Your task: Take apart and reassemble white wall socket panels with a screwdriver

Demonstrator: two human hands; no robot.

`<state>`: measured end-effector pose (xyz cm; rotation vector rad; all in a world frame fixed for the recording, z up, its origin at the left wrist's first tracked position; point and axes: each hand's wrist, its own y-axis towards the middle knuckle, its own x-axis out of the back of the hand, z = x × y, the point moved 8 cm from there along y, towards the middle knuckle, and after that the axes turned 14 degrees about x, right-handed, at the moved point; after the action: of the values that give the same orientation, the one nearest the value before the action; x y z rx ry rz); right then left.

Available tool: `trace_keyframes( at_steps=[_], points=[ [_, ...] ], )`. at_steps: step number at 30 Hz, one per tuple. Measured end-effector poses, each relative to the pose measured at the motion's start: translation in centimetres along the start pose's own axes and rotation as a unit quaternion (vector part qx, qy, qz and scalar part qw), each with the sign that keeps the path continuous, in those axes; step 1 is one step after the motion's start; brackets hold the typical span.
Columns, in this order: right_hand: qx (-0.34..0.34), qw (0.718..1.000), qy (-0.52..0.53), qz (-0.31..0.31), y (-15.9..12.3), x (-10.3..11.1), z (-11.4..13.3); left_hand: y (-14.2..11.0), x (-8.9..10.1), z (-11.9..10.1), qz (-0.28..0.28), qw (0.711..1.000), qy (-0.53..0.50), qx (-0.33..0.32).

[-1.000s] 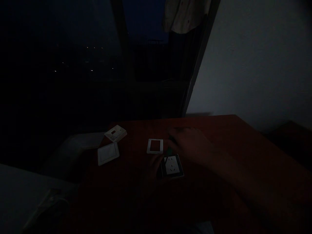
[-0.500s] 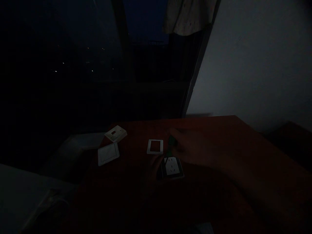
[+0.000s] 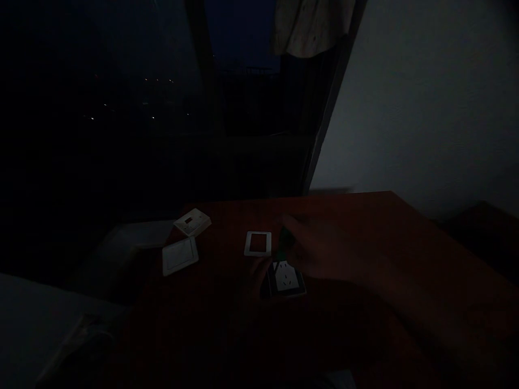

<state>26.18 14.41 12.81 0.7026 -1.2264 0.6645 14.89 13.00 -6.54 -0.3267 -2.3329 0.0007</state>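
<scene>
A wall socket (image 3: 287, 276) with a white face and dark surround lies on the red-brown table. My left hand (image 3: 256, 278), very dim, is closed on the socket's left edge. Above the socket, my right hand (image 3: 320, 246) grips the green handle of a screwdriver (image 3: 281, 250). Its dark shaft slants down to the upper left of the socket face; whether the tip sits in a screw I cannot tell. Just beyond the socket lies a white square frame (image 3: 248, 244), flat and apart from both hands.
On the table's left side lie a white plate (image 3: 180, 256) and a thicker white casing (image 3: 193, 222) with a rectangular hole. A dark window (image 3: 141, 108) is behind, with a hanging curtain (image 3: 310, 29). A pale wall (image 3: 430, 108) rises at the right. The light is very low.
My right hand has turned a little on the screwdriver, and the fingers cover more of the green handle. The socket and my left hand have stayed in place.
</scene>
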Motion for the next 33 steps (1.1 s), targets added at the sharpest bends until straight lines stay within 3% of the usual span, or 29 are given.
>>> trace_keyframes(
  at_steps=[4, 10, 16, 21, 28, 33],
  points=[
    [-0.055, 0.994, -0.09, 0.003, -0.2, 0.4, -0.7, -0.2, 0.2, 0.1, -0.005, 1.0, 0.0, 0.006],
    [0.002, 1.0, -0.012, 0.0, 0.0, 0.3, 0.5, -0.3, 0.2, 0.0, -0.007, 1.0, -0.001, 0.01],
    [-0.066, 0.991, -0.113, 0.009, -0.1, 0.4, -0.4, -0.3, 0.2, 0.2, -0.01, 1.0, 0.002, 0.013],
    [-0.012, 1.0, -0.012, 0.015, -0.2, 0.2, 0.4, -0.2, 0.2, 0.3, -0.012, 1.0, 0.003, 0.013],
    [-0.1, 0.985, -0.135, 0.035, -0.4, 0.4, -0.8, -0.2, 0.0, 0.3, -0.006, 1.0, 0.0, 0.017],
    [-0.039, 0.998, -0.055, 0.012, -0.1, 0.3, 0.2, -0.3, 0.3, -0.1, -0.002, 1.0, -0.002, 0.013]
  ],
)
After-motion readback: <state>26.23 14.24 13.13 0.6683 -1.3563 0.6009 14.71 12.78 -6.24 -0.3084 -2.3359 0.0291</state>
